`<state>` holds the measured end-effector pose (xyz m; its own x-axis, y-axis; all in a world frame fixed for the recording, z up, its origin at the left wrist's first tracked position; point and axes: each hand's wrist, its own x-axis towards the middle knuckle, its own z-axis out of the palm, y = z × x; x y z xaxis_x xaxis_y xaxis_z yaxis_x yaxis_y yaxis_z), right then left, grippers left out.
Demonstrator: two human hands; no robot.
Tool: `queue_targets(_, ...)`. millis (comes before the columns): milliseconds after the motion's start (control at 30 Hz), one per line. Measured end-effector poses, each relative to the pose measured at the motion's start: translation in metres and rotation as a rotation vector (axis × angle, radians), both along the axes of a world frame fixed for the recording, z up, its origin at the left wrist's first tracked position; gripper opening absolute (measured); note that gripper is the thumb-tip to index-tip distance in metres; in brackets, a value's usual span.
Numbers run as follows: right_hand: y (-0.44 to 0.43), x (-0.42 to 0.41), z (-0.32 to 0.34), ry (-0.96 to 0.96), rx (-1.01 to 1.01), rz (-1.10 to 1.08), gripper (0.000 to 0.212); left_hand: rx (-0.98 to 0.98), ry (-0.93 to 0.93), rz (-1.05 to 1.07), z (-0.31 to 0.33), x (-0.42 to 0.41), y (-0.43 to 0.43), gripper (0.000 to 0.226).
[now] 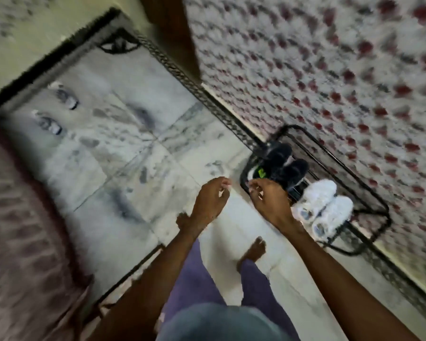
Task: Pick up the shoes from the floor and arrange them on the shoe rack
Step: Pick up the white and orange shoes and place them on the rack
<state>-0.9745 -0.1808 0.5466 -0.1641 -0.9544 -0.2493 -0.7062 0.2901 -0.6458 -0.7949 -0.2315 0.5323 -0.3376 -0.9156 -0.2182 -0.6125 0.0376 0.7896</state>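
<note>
A black wire shoe rack (369, 190) stands against the patterned wall at the right. On its top shelf sits a pair of black shoes (284, 166) with a green mark, and beside them a pair of white shoes (322, 207). Two grey-white shoes (56, 110) lie on the marble floor at the far left, well away from the rack. My left hand (210, 200) and my right hand (268, 200) hover just in front of the rack's near edge, fingers loosely curled and apart, nothing in either. The frame is blurred by motion.
A bed with a pinkish cover (22, 230) fills the lower left. A black-bordered marble floor (133, 148) runs to a cream wall and a brown door frame (172, 33) at the top. My bare feet (253, 249) stand close to the rack.
</note>
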Motion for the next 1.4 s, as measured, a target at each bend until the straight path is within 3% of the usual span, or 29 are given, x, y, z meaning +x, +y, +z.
queue_targets(100, -0.071, 0.085, 0.023, 0.005, -0.038, 0.185, 0.033, -0.065, -0.025, 0.175, 0.027, 0.096, -0.038, 0.017)
queue_targets(367, -0.262, 0.326, 0.062, 0.007, -0.197, 0.499, 0.020, -0.165, -0.011, 0.478, 0.079, 0.357, -0.175, 0.015)
queue_targets(700, -0.495, 0.613, 0.093, -0.084, -0.281, 0.626, 0.018, -0.249, -0.041, 0.713, 0.098, 0.622, -0.370, 0.012)
queue_targets(933, -0.684, 0.797, 0.028, -0.164, -0.226, 0.631, 0.013, -0.257, -0.048, 0.871, 0.045, 0.790, -0.544, 0.012)
queue_targets(1167, -0.851, 0.946, -0.066, -0.179, -0.098, 0.585, 0.012, -0.102, -0.037, 0.929, -0.045, 0.936, -0.695, 0.012)
queue_targets(1400, -0.987, 1.064, -0.241, -0.213, 0.029, 0.509, 0.012, 0.084, 0.035, 0.946, -0.231, 1.059, -0.834, 0.020)
